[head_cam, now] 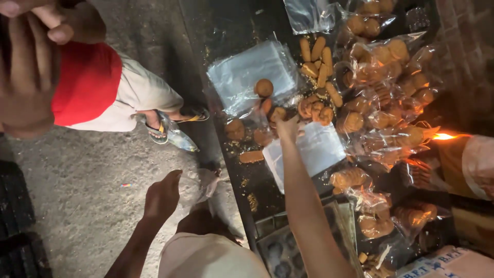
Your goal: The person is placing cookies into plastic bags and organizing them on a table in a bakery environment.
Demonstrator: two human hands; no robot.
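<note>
Nearest the lens, top left, another person's blurred hand [31, 62] fills the corner. Below, the left hand [163, 194] hangs over the ground, fingers loosely curled, holding nothing. Further right, the right hand [285, 126] reaches onto the dark table [226, 31], fingertips among loose biscuits [314, 110]; its grip is blurred, so I cannot tell. Clear bags [252, 74] lie just beyond, packed biscuits [391, 67] far right.
</note>
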